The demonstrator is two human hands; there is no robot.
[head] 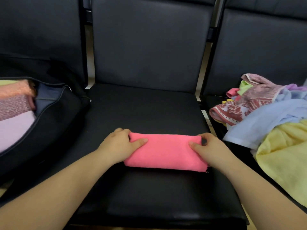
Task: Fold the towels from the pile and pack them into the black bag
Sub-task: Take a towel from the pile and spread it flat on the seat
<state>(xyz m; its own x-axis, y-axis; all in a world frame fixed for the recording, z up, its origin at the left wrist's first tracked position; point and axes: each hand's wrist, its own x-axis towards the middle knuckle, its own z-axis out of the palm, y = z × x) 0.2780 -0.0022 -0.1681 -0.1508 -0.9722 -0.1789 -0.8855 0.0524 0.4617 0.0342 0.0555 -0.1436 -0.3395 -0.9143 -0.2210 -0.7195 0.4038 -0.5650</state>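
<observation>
A folded pink towel [164,152] lay across the black chair seat [144,110] in the lower middle of the frame, its long side running left to right. Both forearms reached in from the bottom corners and converged on it, one hand at each short end.

The left hand [118,145] gripped the towel's left end. Its thumb lay flat on top of the cloth, pointing toward the centre, while the other fingers curled over the far corner and out of sight behind the fold. The right hand [210,147] mirrored it at the right end: thumb stretched inward along the top surface, remaining fingers bent around the far corner, with a dark gap showing between thumb and fingers. Whether the hidden fingertips of either hand reached under the towel could not be told. Both wrists were low, close to the seat, and the palms faced each other across the towel.

At the left edge of the frame sat the black bag [54,117], unzipped, with folded towels [16,107] stacked inside it in orange, mauve and pale lilac. At the right edge, on the neighbouring chair, lay the pile of unfolded towels [265,113]: a patterned reddish one on top toward the back, a light blue one across the middle, and a yellow one spilling toward the lower right corner.
</observation>
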